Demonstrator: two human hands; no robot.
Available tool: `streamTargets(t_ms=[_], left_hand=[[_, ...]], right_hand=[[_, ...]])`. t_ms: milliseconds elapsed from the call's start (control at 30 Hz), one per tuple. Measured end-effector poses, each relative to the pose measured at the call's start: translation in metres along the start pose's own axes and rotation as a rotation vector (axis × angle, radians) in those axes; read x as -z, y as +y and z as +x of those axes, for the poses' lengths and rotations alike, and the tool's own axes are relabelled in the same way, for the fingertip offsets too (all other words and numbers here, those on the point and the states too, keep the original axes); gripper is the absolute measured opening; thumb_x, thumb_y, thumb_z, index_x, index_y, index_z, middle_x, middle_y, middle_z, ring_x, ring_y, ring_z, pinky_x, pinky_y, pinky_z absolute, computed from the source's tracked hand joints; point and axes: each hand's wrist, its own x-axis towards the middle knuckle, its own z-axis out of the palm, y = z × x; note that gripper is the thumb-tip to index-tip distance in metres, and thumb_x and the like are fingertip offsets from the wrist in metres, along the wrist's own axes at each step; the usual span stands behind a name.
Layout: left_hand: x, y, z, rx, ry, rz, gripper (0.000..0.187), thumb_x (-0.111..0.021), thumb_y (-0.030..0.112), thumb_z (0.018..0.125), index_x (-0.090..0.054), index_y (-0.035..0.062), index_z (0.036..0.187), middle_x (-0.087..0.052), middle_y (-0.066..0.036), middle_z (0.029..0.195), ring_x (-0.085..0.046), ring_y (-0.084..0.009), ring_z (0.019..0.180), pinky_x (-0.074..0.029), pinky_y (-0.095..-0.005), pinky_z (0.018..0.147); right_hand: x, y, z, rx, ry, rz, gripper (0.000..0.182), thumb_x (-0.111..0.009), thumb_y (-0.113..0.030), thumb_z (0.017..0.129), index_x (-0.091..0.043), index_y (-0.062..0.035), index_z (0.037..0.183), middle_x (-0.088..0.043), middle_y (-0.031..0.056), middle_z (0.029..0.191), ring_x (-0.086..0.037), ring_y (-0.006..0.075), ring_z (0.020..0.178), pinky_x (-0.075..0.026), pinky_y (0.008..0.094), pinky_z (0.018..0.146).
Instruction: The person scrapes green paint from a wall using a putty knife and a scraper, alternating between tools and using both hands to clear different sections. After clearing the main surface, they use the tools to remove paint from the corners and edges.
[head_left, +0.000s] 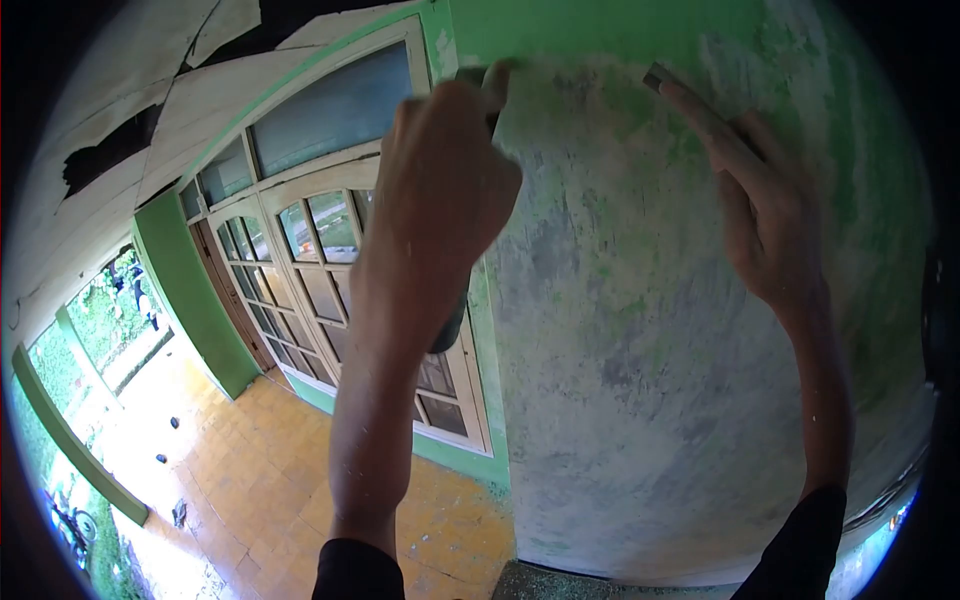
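My left hand is closed in a fist in front of the wall's left edge. It grips a dark tool, mostly hidden behind the hand and forearm; its kind does not show. My right hand is raised at the upper right, close to the wall, with its index finger stretched up and left. A small dark flat piece shows at that fingertip. Between the hands is the wall, its green paint worn to patchy grey, with solid green along the top.
Left of the wall stand white-framed glass doors with a window above. A green pillar stands beyond them. Yellow tiles cover the floor, with a few small dark objects on them. Dark holes break the ceiling.
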Motion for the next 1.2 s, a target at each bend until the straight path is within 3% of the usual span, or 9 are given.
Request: streamTargets(t_ms=[333,433,633,700,833,900,1033,1167,1200], left_hand=[[-0.012,0.001,-0.012,-0.112,0.095,0.045,0.042,-0.049,-0.009,0.08,-0.062,-0.0123,0.12,-0.068,-0.034,0.086,-0.071,-0.0428,0.08,-0.056,-0.0485,0.078],[0.006,0.012,0.013,0.001,-0.006,-0.085,0.04,-0.05,-0.009,0.081,-0.063,-0.0123,0.118,-0.067,-0.035,0.09,-0.07,-0.0444,0.085,-0.055,-0.049,0.081],[-0.008,0.005,-0.007,-0.104,0.151,-0.011,0.037,-0.053,-0.004,0.081,-0.068,-0.0067,0.115,-0.067,-0.034,0.097,-0.069,-0.0458,0.091,-0.053,-0.0476,0.087],[0.015,0.019,0.021,0.121,-0.156,-0.064,0.036,-0.051,-0.007,0.083,-0.067,-0.0084,0.114,-0.066,-0.036,0.102,-0.067,-0.0483,0.097,-0.05,-0.0492,0.093],[-0.026,0.005,-0.006,-0.174,0.211,-0.002,0.031,-0.058,0.002,0.083,-0.068,-0.0091,0.11,-0.068,-0.033,0.09,-0.07,-0.0453,0.085,-0.055,-0.046,0.083],[-0.018,0.0,0.006,-0.18,0.195,-0.082,0.036,-0.056,0.003,0.083,-0.067,-0.0069,0.115,-0.068,-0.033,0.09,-0.069,-0.0445,0.08,-0.055,-0.0461,0.08],[-0.001,0.02,0.025,0.014,0.045,-0.046,0.041,-0.053,-0.003,0.077,-0.068,-0.0048,0.115,-0.067,-0.032,0.081,-0.069,-0.0434,0.074,-0.053,-0.0473,0.075],[-0.018,-0.012,-0.051,0.259,-0.305,-0.184,0.039,-0.062,0.002,0.081,-0.067,-0.0007,0.12,-0.068,-0.029,0.081,-0.07,-0.0252,0.066,-0.052,-0.0389,0.066],[-0.026,-0.033,-0.094,0.221,-0.424,-0.29,0.053,-0.072,0.005,0.08,-0.062,0.0072,0.132,-0.071,-0.026,0.09,-0.062,-0.0122,0.063,-0.05,-0.0343,0.063]], right_hand=[[0.004,-0.002,-0.005,-0.027,-0.026,-0.014,0.065,-0.05,0.009,0.08,-0.061,-0.0207,0.137,-0.051,0.0088,0.079,-0.05,0.0227,0.06,-0.045,0.0351,0.056],[0.002,0.001,-0.007,-0.042,-0.056,-0.017,0.059,-0.046,0.008,0.085,-0.06,-0.0131,0.138,-0.045,0.0081,0.079,-0.045,0.0195,0.064,-0.04,0.0289,0.059],[0.002,0.001,-0.008,-0.055,-0.025,-0.02,0.062,-0.051,0.007,0.081,-0.061,-0.0208,0.136,-0.055,0.0087,0.082,-0.055,0.0248,0.063,-0.047,0.0357,0.06],[0.002,0.0,-0.009,-0.083,-0.052,-0.033,0.062,-0.051,0.007,0.082,-0.061,-0.0209,0.136,-0.055,0.0086,0.082,-0.055,0.0251,0.063,-0.047,0.0364,0.06],[0.002,0.001,-0.011,-0.041,-0.003,-0.012,0.062,-0.051,0.006,0.083,-0.06,-0.0213,0.137,-0.055,0.0086,0.082,-0.054,0.0246,0.063,-0.047,0.0364,0.058],[0.006,-0.001,-0.012,-0.063,-0.052,-0.013,0.058,-0.047,0.006,0.086,-0.06,-0.0152,0.138,-0.048,0.0072,0.08,-0.048,0.0182,0.064,-0.041,0.0285,0.06],[0.013,0.005,-0.019,-0.122,-0.071,-0.04,0.058,-0.047,0.006,0.085,-0.06,-0.0144,0.138,-0.047,0.0075,0.079,-0.048,0.0186,0.066,-0.042,0.0293,0.061],[0.018,0.016,-0.031,-0.016,-0.011,-0.024,0.054,-0.047,0.006,0.086,-0.06,-0.0072,0.136,-0.047,0.0089,0.079,-0.046,0.019,0.065,-0.04,0.0295,0.06],[0.022,0.019,-0.033,-0.011,-0.036,-0.039,0.052,-0.047,0.006,0.086,-0.06,-0.0045,0.136,-0.048,0.0093,0.079,-0.045,0.0186,0.065,-0.039,0.0294,0.06]])
